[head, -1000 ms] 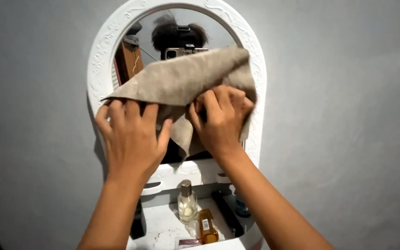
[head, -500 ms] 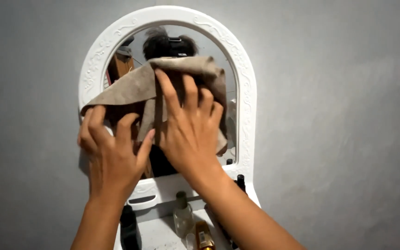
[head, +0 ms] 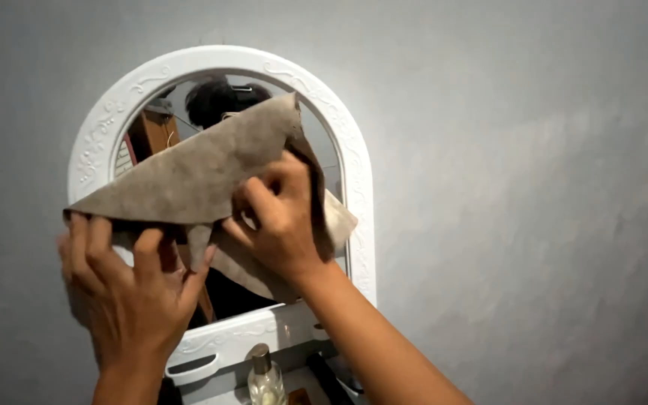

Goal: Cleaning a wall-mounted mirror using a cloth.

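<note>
currently both hands on tan cloth (head: 189, 176) across arched mirror (head: 354, 187): left hand (head: 125, 289) pinching edge at 8 o'clock, right hand (head: 279, 221) clenched at centre. risk: snagged cloth toppling glass bottle (head: 265, 379) at 6 o'clock.

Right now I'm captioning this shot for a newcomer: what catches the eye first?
A tan cloth is spread across the middle of an arched white mirror on a grey wall. The left hand grips its lower left edge and the right hand bunches its centre. A small glass bottle stands on the shelf below.
</note>
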